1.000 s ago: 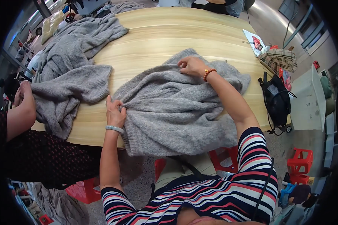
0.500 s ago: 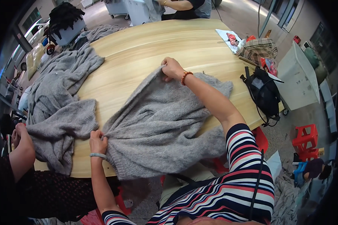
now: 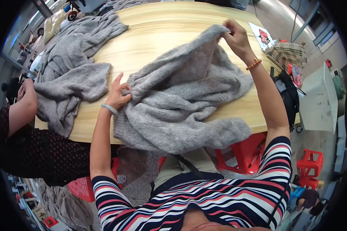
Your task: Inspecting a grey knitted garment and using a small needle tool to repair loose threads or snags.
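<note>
A grey knitted sweater [image 3: 173,111] lies bunched across the near part of the wooden table [image 3: 158,42], its lower folds hanging over the front edge. My right hand [image 3: 237,38] pinches its far edge and lifts it off the table, so the fabric stands up and its inner side shows. At the sweater's left side, my left hand [image 3: 118,92] grips the cloth between thumb and fingers, with the index finger stretched away.
Another grey knitted garment [image 3: 69,65] covers the table's left side, beside a co-worker's hand [image 3: 26,89]. To the right are a black bag [image 3: 287,92], a plaid cloth [image 3: 287,53] and a pale bin [image 3: 318,100]. Red stools [image 3: 245,154] stand by the near edge.
My right hand has moved right and away, raising the sweater's edge and opening up its fold. My left hand keeps its pinch, with the index finger now extended. The view has shifted.
</note>
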`<state>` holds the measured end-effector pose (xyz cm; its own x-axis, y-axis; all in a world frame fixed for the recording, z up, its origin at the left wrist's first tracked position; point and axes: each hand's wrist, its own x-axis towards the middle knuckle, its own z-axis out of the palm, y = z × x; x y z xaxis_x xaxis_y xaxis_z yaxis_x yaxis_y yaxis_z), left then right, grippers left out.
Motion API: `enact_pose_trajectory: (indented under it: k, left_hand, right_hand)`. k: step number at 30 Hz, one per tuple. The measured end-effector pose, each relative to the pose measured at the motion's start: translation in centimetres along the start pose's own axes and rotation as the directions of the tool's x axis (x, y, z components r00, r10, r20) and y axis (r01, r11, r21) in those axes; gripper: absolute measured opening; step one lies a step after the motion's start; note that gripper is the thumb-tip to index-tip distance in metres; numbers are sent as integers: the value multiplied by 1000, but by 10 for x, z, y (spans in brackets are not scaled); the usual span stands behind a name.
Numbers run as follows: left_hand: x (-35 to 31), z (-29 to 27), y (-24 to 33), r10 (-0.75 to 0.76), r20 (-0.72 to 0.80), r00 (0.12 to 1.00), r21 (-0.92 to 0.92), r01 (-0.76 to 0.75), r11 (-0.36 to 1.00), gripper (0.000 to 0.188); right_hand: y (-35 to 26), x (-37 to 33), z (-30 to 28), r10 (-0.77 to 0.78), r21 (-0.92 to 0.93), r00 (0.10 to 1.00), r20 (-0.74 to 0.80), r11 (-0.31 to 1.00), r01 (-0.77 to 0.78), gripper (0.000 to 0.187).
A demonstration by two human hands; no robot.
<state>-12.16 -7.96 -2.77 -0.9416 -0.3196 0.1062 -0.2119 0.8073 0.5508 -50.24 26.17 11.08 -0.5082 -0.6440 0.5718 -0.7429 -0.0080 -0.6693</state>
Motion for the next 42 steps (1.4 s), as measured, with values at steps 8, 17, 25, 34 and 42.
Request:
enact_pose_trajectory:
  k: [8,17,25,34,42]
  left_hand:
    - [70,12,-11,-228,32,973,-356,224,907,87]
    - [111,-5,-5,-50,25,998,415,35,909,26]
    - [-16,-27,73,275,-108,955,247,-242,938,39]
    - [-96,16,68,-236,-363,901,-67,227,971,42]
    - [-77,29,87,-396,-175,901,-743,142,654,67]
  right_hand:
    - [16,-15,-3,-28,-11,1000,14,1000,28,14]
    - [19,6,-2,-145,-213,971,-191,972,104,14]
    - [52,-88,-57,174,-625,971,166,780,-33,18]
    - [-89,-147,59,257,-164,859,442,965,-204,16]
    - [-101,-155,144,258,-54,752,606,957,-284,34]
